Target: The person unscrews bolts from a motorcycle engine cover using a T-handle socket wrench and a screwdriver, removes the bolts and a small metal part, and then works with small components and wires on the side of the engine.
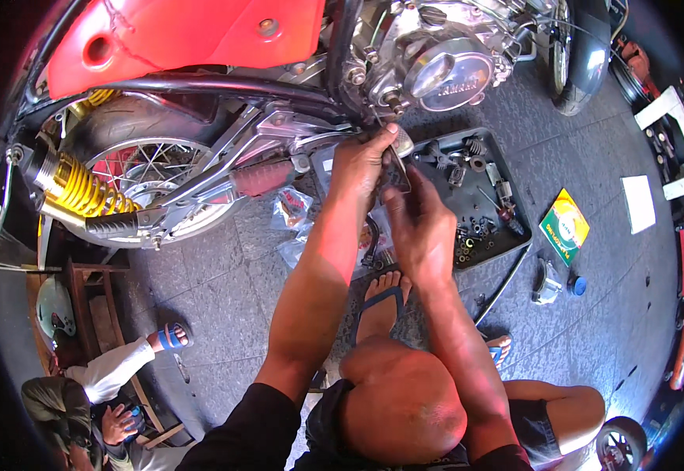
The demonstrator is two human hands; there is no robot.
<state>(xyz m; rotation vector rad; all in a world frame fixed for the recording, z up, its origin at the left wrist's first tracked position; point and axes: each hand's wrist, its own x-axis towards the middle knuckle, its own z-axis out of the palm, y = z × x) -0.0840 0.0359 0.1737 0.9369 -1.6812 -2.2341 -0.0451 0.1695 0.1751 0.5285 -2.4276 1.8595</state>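
Note:
My left hand (363,159) is closed just below the motorcycle's engine (444,74), with thumb and fingers together. A small silvery metal part (402,143) shows at its fingertips; its kind is hard to tell. Close by on the right, my right hand (420,220) has its fingers curled around the lower end of a thin, dark, flat piece (399,169), which slants up toward the left hand. Both hands are over the left part of a black tray (507,255) of loose parts. The engine's round side cover (456,78) sits above and right of them.
Bolts and nuts (474,239) and a screwdriver (508,218) lie in the tray. Plastic bags (291,208) are left of it. A yellow-green packet (565,226) and a blue cap (577,285) lie on the floor at right. Another person's hand (120,424) shows at lower left.

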